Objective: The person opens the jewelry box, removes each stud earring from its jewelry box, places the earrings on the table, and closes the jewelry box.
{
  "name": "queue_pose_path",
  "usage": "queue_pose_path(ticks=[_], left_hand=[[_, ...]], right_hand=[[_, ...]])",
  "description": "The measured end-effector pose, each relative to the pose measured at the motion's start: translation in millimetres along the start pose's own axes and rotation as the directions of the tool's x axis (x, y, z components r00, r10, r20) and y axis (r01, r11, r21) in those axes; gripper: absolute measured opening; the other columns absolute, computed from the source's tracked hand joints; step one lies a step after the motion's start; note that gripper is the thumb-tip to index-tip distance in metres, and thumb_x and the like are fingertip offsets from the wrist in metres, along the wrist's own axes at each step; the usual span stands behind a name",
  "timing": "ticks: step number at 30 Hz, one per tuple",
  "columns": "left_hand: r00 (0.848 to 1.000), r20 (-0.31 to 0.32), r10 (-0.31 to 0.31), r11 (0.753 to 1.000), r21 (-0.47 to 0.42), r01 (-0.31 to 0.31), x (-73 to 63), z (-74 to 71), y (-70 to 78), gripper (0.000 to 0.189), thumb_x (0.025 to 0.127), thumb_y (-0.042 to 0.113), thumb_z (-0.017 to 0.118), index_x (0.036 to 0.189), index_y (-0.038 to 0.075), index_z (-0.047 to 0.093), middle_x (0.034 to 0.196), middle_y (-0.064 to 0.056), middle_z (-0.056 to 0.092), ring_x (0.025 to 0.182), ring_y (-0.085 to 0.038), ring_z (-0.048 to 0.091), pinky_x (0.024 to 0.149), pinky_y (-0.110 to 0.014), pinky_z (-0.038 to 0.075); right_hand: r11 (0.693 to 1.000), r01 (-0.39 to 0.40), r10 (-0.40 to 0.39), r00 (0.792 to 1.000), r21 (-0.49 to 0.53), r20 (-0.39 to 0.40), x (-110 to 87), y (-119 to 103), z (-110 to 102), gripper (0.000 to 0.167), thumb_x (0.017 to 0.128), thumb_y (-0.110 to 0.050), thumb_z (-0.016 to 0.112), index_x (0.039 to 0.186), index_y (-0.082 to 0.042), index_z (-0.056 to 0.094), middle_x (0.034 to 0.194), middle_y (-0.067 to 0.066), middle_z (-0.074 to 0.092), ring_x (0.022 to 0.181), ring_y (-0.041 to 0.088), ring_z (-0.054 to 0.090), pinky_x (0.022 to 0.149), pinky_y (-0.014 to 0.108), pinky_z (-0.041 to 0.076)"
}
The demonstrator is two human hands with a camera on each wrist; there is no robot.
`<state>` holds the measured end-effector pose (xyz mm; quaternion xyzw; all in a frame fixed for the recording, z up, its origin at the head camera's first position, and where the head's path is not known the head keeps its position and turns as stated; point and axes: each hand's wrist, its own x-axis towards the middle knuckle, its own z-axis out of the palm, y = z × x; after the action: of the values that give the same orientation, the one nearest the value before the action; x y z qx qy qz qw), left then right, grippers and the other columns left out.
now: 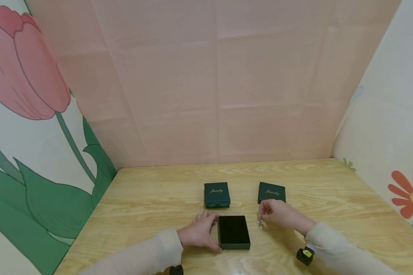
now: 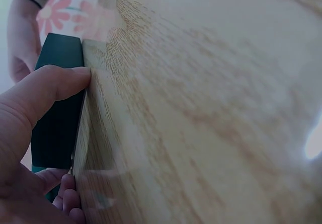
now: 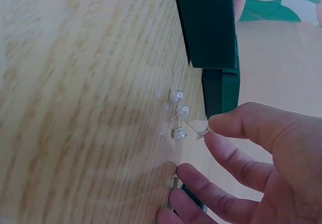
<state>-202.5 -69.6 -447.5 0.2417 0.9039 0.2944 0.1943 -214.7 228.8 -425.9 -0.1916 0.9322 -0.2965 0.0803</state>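
Observation:
In the head view my left hand (image 1: 199, 231) spans the left side of an open jewelry box base (image 1: 234, 246) with a black inside, thumb at the near corner and fingers at the far one. The left wrist view shows the thumb (image 2: 60, 85) bent against the box's dark green wall (image 2: 55, 133). To the right, my right hand (image 1: 282, 215) pinches a small silvery stud earring (image 3: 202, 133) between thumb and index finger. Several pearl pins (image 3: 177, 96) lie just beside its tip, on the wood. My other right fingers lie low near the table.
A closed green jewelry box (image 1: 217, 194) with gold lettering stands behind the open base. A matching green lid (image 1: 272, 191) lies behind my right hand, partly hidden by it. The wooden table (image 1: 151, 191) meets a pink backdrop (image 1: 213, 95).

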Motion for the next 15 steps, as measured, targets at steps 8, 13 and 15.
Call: queue_pose_path(ticks=[8, 13, 15], left_hand=[[1.000, 0.004, 0.003, 1.000, -0.005, -0.003, 0.1, 0.2, 0.0, 0.081, 0.063, 0.032, 0.089, 0.130, 0.020, 0.046, 0.110, 0.005, 0.044, 0.099, -0.015, 0.037, 0.088, -0.034, 0.034], [1.000, 0.008, 0.007, 1.000, 0.001, -0.007, 1.3, 1.2, -2.0, 0.083, 0.063, 0.033, 0.089, 0.133, 0.020, 0.045, 0.110, 0.005, 0.044, 0.100, -0.015, 0.037, 0.089, -0.034, 0.034], [1.000, 0.007, 0.008, 1.000, 0.002, -0.008, 2.1, 1.6, -2.6, 0.083, 0.063, 0.033, 0.089, 0.133, 0.020, 0.045, 0.110, 0.005, 0.044, 0.100, -0.015, 0.037, 0.089, -0.034, 0.034]], right_hand=[[0.999, 0.010, -0.010, 1.000, -0.044, 0.006, 0.9, -1.0, 2.1, 0.010, 0.081, -0.004, 0.070, 0.080, -0.010, 0.062, 0.078, -0.005, 0.059, 0.072, 0.010, 0.050, 0.064, 0.026, 0.042], [0.998, 0.019, -0.019, 1.000, -0.062, 0.004, 1.9, -0.1, 4.4, 0.012, 0.081, -0.005, 0.070, 0.078, -0.013, 0.062, 0.077, -0.005, 0.057, 0.072, 0.011, 0.048, 0.064, 0.026, 0.040], [0.997, 0.022, -0.022, 1.000, -0.070, 0.000, 2.0, -0.3, 4.8, 0.013, 0.081, -0.005, 0.070, 0.078, -0.014, 0.061, 0.076, -0.005, 0.055, 0.071, 0.011, 0.047, 0.063, 0.025, 0.039]])
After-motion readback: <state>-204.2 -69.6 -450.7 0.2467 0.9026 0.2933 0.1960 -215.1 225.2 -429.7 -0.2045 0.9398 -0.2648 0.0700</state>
